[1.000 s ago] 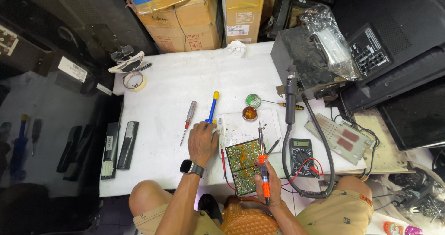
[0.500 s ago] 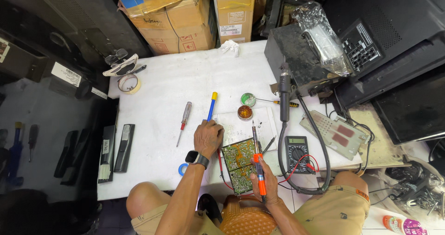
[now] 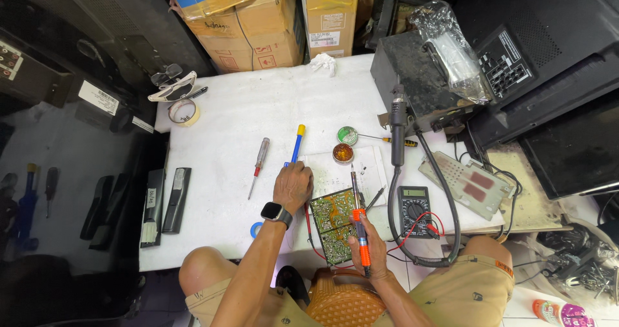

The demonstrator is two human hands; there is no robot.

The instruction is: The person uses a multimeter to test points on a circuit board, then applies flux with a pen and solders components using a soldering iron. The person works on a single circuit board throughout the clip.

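Little has shifted — left hand [image 3: 293, 184] still rests curled beside the circuit board [image 3: 334, 225]; right hand [image 3: 365, 244] grips the soldering iron [image 3: 357, 217] — its tip could slip and burn nearby fingers

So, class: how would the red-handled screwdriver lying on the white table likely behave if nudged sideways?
The red-handled screwdriver looks round and slim, so it would probably roll on the smooth white table. It seems stiff and light; nothing beside it would likely stop it.
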